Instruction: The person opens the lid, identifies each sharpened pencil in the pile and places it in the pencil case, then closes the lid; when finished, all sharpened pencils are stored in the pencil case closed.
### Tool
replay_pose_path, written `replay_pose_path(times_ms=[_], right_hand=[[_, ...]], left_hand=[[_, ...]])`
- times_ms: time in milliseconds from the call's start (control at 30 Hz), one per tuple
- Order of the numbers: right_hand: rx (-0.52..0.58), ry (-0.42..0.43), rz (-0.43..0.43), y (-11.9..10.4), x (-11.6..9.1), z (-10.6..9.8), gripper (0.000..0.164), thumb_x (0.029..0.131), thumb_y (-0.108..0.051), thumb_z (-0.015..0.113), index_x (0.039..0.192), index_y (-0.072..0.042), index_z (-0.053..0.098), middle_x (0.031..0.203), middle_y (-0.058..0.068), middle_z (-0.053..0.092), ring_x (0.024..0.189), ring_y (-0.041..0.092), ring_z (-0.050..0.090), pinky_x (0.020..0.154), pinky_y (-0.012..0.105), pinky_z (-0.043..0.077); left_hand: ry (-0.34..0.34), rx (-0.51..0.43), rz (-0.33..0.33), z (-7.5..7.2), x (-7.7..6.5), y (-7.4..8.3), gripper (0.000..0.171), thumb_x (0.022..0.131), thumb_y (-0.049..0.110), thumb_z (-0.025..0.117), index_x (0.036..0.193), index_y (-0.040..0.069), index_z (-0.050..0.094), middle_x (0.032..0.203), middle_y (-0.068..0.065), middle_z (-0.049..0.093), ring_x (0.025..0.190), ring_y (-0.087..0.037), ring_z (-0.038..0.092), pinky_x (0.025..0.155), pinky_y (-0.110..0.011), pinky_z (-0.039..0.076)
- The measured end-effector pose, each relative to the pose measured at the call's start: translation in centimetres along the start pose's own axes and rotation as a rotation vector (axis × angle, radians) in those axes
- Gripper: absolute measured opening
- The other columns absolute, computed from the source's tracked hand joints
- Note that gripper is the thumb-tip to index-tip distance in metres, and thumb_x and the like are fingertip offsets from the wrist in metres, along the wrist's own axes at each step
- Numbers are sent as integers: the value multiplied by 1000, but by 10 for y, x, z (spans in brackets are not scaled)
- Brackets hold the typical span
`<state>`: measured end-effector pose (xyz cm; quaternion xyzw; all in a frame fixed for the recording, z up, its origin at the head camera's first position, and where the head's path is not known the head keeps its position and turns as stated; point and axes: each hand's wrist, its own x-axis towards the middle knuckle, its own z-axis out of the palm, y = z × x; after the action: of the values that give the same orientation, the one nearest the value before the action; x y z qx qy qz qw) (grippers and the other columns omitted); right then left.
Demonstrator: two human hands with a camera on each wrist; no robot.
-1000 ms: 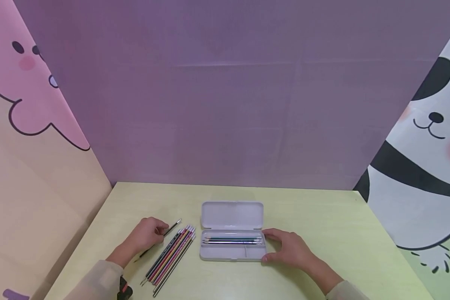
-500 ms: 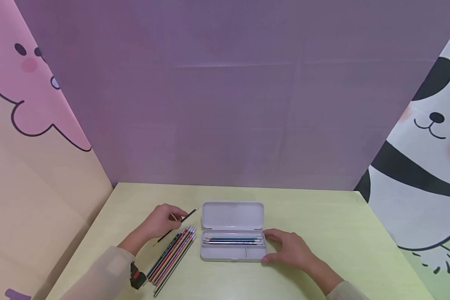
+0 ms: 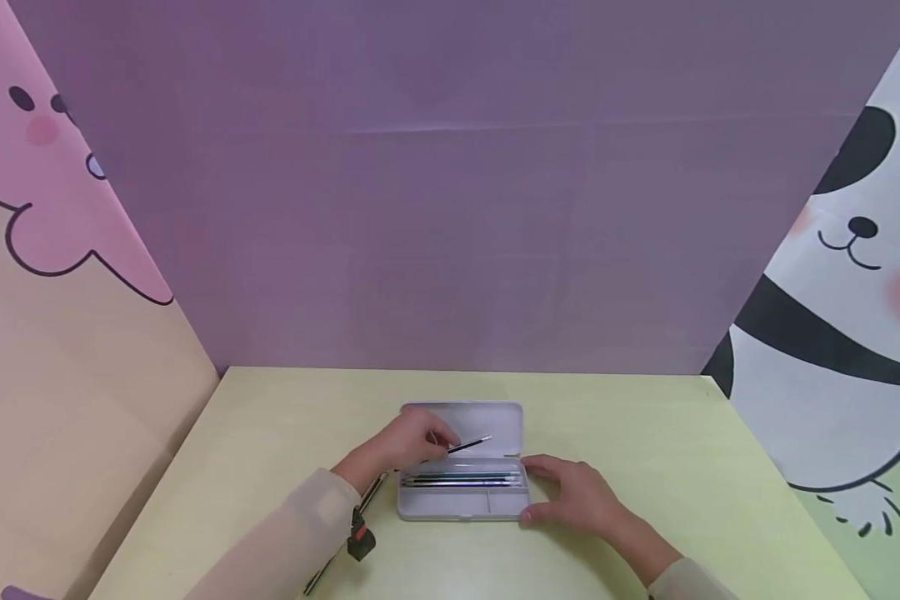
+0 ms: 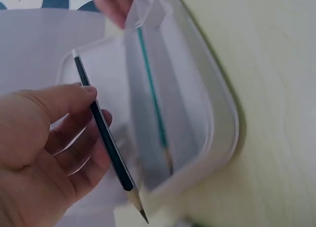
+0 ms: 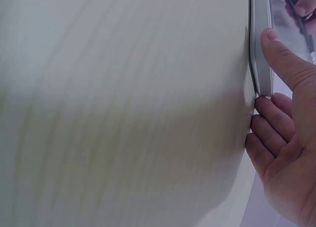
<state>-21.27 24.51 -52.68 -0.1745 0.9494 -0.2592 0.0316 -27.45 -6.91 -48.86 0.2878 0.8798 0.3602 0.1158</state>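
My left hand (image 3: 411,437) pinches a dark pencil (image 4: 109,140) between thumb and fingers, above the back part of the white pencil case (image 3: 446,505). The pencil has a sharpened tip and a white end; in the head view it overlaps the raised lid (image 3: 495,421). Several pencils (image 3: 461,482) lie in the case's long rear compartment, and the left wrist view shows a green one plainly. At the case's right end, my right hand (image 3: 577,497) holds it, thumb at the front corner and fingers at the back one.
More pencils (image 3: 372,493) lie on the pale wooden table (image 3: 607,417) left of the case, mostly hidden under my left forearm. A black wrist device (image 3: 360,537) hangs at my left sleeve. A purple panel (image 3: 457,250) stands behind the table.
My left hand has carried the dark pencil rightward from beside the loose pencils to over the case. My right hand has stayed at the case's right end.
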Motion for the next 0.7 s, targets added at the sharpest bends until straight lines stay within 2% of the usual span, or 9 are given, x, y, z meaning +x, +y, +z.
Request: replay_pose_path(times_ms=[133,233,467,700], right_hand=[[-1,-5,1,-1,0,-1,83,64,-56,91,135,-20,66,130,0,72,119,29,67,100,54,49],[-3,-13,7,-2,-1,-2,83,65,-56,91,135,-20,66,130,0,72,119,29,67,102,56,48],[-3,-19,25,-2,0,-3,83,66,-55,92,136,-19,65,131,0,71,122,30,66,104,57,46],[7,-14,10,0,0,-2,82,66,-55,91,136,-20,66,130,-1,72,119,28,67,103,56,47]], left_hand=[[-19,45,39,17,12,2,16,88,0,76,101,6,82,92,-2,77,79,-3,61,73,-21,52],[-24,97,41,27,16,4,14,86,0,78,97,8,83,88,3,77,80,-1,62,75,-19,52],[45,238,28,43,18,12,13,86,7,81,95,16,84,90,10,77,88,-3,65,84,-23,53],[82,347,8,58,21,14,10,87,12,81,92,20,84,90,12,77,87,-3,65,85,-24,53]])
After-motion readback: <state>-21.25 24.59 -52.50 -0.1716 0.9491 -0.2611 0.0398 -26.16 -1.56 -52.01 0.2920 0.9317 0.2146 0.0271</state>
